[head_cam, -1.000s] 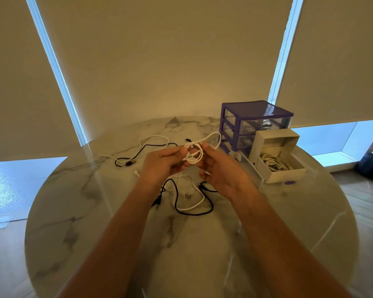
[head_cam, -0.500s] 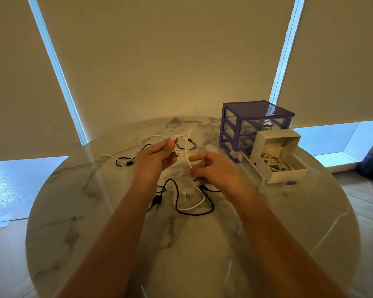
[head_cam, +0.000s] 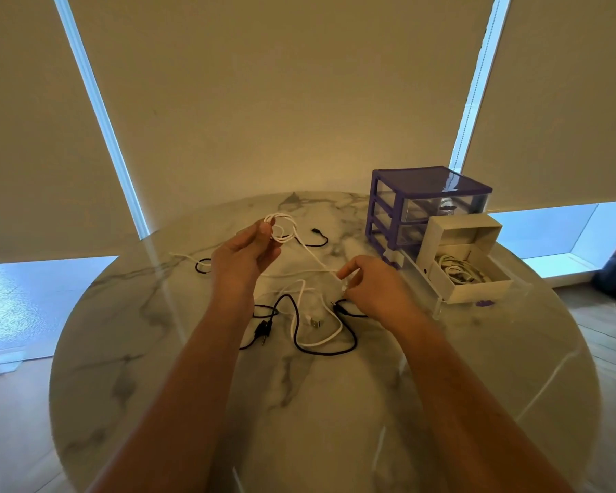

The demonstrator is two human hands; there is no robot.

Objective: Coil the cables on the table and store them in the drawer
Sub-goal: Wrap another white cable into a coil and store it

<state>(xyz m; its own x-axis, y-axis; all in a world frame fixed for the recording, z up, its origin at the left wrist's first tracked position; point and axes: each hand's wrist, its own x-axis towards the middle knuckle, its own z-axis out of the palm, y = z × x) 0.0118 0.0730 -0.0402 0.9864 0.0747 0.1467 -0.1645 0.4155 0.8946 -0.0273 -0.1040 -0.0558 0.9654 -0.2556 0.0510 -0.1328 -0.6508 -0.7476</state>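
- Your left hand [head_cam: 244, 256] grips a small coil of the white cable [head_cam: 282, 227] between thumb and fingers, held up above the desk [head_cam: 157, 368]. A second ago that coil sat between both hands near the middle; now it is farther left and farther from you.
- Your right hand [head_cam: 374, 286] pinches the same white cable lower down, near its loose end, with the fingers curled round it. A second ago it was touching the left hand at the coil; now the two hands are well apart, with a straight stretch of white cable running between them.
- On the desk below your hands lie a black cable [head_cam: 320, 345] in a loop and a second white cable [head_cam: 301, 314] crossing it, in the same places as before.
- Another black cable [head_cam: 319, 236] lies farther back on the desk, just beyond the coil, unmoved.
- The purple drawer unit [head_cam: 427, 204] stands at the right of the desk, as earlier. Its bottom drawer [head_cam: 438, 300] is pulled out towards you.
- A white box [head_cam: 459, 257] sits in that open drawer, with coiled white cables [head_cam: 457, 270] lying inside it, unchanged from the earlier frames.
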